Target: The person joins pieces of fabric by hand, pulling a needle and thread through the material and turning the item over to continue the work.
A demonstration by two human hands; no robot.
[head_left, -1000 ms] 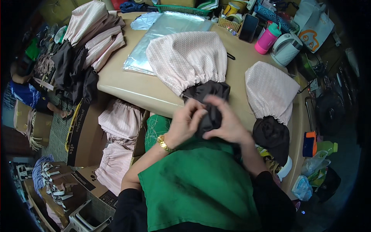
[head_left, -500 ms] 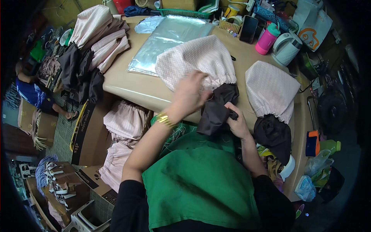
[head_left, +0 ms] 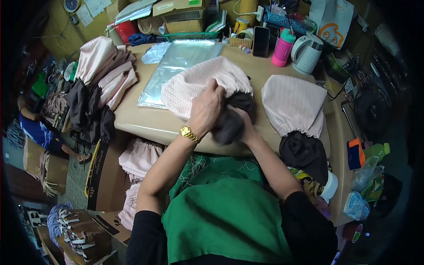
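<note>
A pale pink herringbone-patterned fabric bag (head_left: 187,86) with a gathered edge lies on the tan padded table in front of me. Dark brown cloth (head_left: 229,128) comes out of that gathered end and hangs bunched toward the table's near edge. My left hand (head_left: 207,106), with a gold watch on its wrist, is closed on the bag at the gathered seam. To its right, my right hand (head_left: 245,126) grips the dark cloth; its fingertips are partly hidden and smeared by motion. A second pink bag (head_left: 291,104) with a dark cloth end (head_left: 304,154) lies to the right.
Clear plastic sleeves (head_left: 176,64) lie partly under the bag. More pink and dark pieces (head_left: 101,79) are piled at the table's left, others (head_left: 139,154) below its edge. A phone (head_left: 261,42), a pink bottle (head_left: 283,47) and a white kettle (head_left: 307,54) stand at the back right.
My left hand has gone from loose, moving fingers to a closed grip on the bag's gathered edge. The right hand has moved up with the dark cloth, and the view has tilted upward.
</note>
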